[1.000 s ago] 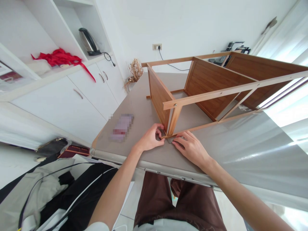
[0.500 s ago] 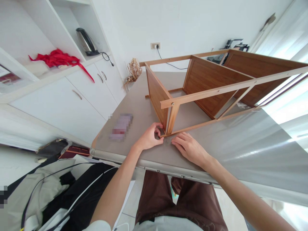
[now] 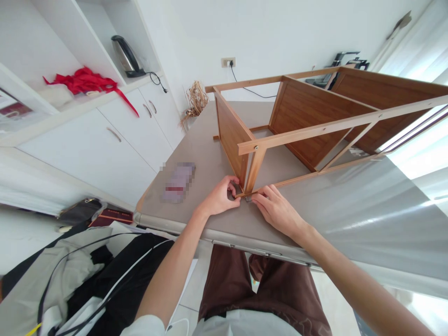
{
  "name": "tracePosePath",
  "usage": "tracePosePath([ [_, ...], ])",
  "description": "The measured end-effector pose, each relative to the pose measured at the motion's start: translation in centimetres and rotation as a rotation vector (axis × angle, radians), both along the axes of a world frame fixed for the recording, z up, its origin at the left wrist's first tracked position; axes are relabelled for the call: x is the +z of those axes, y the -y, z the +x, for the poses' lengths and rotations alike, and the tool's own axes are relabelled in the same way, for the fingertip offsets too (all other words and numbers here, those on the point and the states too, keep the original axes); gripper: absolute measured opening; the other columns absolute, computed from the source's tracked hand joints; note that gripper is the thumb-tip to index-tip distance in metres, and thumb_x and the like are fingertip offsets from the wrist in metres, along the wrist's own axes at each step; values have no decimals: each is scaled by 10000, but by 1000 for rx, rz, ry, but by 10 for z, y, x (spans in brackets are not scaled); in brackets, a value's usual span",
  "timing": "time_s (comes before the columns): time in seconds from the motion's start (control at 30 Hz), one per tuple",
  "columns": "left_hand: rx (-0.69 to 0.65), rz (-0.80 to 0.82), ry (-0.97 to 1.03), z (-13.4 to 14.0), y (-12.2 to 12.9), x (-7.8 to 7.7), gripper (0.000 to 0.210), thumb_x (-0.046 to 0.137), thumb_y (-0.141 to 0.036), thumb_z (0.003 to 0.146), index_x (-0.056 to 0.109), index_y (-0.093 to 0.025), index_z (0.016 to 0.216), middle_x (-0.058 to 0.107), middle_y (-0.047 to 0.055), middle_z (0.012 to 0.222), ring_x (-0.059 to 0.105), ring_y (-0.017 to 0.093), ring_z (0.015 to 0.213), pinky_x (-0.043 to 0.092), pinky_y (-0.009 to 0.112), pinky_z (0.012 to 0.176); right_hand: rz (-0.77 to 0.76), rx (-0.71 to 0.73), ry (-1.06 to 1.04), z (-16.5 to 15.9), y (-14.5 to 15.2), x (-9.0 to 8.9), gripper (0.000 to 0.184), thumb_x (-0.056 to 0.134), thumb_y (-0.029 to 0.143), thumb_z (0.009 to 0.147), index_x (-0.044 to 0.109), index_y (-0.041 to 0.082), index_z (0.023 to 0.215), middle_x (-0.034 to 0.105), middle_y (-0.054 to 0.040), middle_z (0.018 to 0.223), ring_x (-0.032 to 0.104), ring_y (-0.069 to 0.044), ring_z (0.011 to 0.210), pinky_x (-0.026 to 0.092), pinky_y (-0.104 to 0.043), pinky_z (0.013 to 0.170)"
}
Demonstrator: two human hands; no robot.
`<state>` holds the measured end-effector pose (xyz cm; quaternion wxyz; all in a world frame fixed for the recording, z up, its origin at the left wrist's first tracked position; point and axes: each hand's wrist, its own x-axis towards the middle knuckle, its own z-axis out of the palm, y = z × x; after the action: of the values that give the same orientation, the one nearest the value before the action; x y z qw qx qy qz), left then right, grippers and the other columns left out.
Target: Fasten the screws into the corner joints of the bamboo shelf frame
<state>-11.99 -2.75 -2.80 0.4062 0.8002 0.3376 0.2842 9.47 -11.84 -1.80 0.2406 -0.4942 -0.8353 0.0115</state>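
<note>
At the wooden shelf frame's (image 3: 252, 172) near bottom corner, both hands' fingers pinch together around something too small to identify.

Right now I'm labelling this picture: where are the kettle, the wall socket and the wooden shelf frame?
kettle (image 3: 123, 55), head view, steel body.
wall socket (image 3: 228, 62), head view, faceplate.
wooden shelf frame (image 3: 231, 133), head view, nearest end panel.

Head view, steeply down, close

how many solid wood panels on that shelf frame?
3 on the shelf frame: near panel beside the left hand, middle panel, far panel at right. More may lie out of view.
</note>
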Motion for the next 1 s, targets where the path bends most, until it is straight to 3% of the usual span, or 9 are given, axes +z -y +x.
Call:
tracePosePath([
  [0.33,-5,-13,-2,-1,-1,-2,498,689,-173,715,458,-208,1155,544,-47,769,571,129,740,475,285,801,33,-2,80,-1,3,-4,192,445,153,984,630,202,970,567,-82,973,481,-222,924,458,-355,842],
  [1.0,-4,-2,11,0,0,-1,496,688,-170,711,461,-209,1150,546,-45,773,568,130,740,473,286,796,29,17,16,2,1,-3,201,434,139,982,623,206,995,570,-85,977,484,-216,903,469,-364,829],
])
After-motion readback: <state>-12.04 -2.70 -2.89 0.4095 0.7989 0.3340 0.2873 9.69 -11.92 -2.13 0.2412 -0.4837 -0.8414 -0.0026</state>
